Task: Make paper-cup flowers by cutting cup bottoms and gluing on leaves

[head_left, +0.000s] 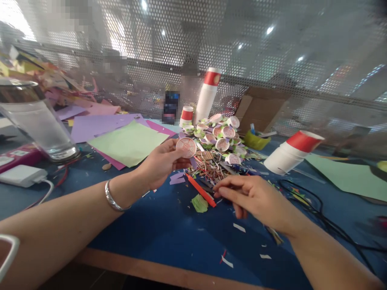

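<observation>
My left hand (161, 163) is raised over the blue table (169, 229), fingers pinched on a small round paper-cup bottom (186, 147) with red lines on it. A silver bangle (113, 198) sits on that wrist. My right hand (250, 195) hovers low over the table with fingers curled loosely, its tips beside an orange-red pen-like tool (201, 190) and a heap of thin cut strips (211, 167). Whether it holds anything is hidden. Behind the strips lies a pile of similar round cup pieces (222, 135).
Red-and-white paper cups: a tall stack (207, 96), a short one (186, 114), a stack lying on its side (292, 152). Coloured paper sheets (128, 143) lie at left, a glass jar (36, 121), a white charger (22, 176), black cables (314, 209) at right, perforated metal screen behind.
</observation>
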Tool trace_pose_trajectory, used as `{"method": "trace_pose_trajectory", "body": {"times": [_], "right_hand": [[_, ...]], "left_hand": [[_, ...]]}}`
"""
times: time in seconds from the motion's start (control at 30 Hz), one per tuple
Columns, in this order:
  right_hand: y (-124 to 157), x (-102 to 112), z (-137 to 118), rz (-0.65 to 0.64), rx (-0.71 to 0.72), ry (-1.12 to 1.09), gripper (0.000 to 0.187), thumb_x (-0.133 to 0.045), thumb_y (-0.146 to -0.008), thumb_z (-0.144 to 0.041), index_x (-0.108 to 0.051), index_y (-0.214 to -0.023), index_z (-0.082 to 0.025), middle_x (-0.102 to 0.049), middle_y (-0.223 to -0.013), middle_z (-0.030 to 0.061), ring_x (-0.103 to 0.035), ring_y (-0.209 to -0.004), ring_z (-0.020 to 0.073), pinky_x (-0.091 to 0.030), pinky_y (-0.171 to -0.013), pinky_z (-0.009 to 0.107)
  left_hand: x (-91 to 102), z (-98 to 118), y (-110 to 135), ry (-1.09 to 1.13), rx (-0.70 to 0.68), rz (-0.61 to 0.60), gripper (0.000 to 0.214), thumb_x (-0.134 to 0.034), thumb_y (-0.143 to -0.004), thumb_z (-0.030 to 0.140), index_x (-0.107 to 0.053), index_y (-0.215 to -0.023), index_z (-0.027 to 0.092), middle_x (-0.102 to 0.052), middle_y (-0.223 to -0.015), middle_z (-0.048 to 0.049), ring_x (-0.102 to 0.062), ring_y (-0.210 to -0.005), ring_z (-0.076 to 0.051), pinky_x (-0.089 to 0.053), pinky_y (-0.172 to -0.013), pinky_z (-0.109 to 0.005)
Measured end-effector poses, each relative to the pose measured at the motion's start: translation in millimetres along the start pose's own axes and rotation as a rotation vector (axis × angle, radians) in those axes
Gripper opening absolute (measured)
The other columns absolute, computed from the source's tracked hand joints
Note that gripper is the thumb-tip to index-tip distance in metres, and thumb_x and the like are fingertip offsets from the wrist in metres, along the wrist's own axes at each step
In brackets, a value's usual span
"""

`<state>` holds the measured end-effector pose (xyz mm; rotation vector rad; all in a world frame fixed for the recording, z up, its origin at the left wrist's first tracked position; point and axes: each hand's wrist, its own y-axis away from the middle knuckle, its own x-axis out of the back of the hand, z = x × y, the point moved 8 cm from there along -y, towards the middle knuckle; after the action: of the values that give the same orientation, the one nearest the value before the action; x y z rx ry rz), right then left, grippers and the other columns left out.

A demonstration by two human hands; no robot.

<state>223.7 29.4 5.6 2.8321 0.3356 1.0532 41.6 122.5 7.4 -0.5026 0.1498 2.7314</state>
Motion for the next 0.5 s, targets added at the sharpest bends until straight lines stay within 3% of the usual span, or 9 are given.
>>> {"method": "trace_pose_trajectory", "body": {"times": [0.13,0.3,0.5], "right_hand": [[5,63,16,0.387,-0.016,0.231,0.037,-0.06,-0.094,-0.053,-0.076,-0.102,-0.021,-0.067,-0.055,0.0006,-0.066,-0.051,0.0207,-0.048,-0.053,0.032],[16,103,50,0.442,-0.131,0.495,0.034,-0.064,-0.087,-0.053,-0.078,-0.092,-0.022,-0.076,-0.071,0.0076,-0.069,-0.062,0.0269,-0.048,-0.059,0.038],[15,114,85,0.454,-0.253,0.342,0.028,-0.082,-0.066,-0.045,-0.075,-0.08,-0.021,-0.076,-0.075,0.0095,-0.067,-0.065,0.0294,-0.045,-0.062,0.038]], "left_hand": [[-4.7,-7,0,0.006,0.042,-0.084,0.016,-0.074,-0.086,0.017,-0.067,-0.1,0.012,-0.072,-0.094,-0.0067,-0.066,-0.075,-0.012,-0.053,-0.076,-0.029],[-1.6,-9,-1,-0.034,0.082,-0.086,0.015,-0.076,-0.085,0.023,-0.07,-0.094,0.012,-0.072,-0.094,-0.0067,-0.065,-0.076,-0.012,-0.052,-0.076,-0.029],[-2.5,-14,1,-0.111,0.13,-0.087,0.019,-0.078,-0.084,0.027,-0.065,-0.092,0.015,-0.072,-0.094,-0.0057,-0.067,-0.078,-0.014,-0.05,-0.074,-0.031]]}}
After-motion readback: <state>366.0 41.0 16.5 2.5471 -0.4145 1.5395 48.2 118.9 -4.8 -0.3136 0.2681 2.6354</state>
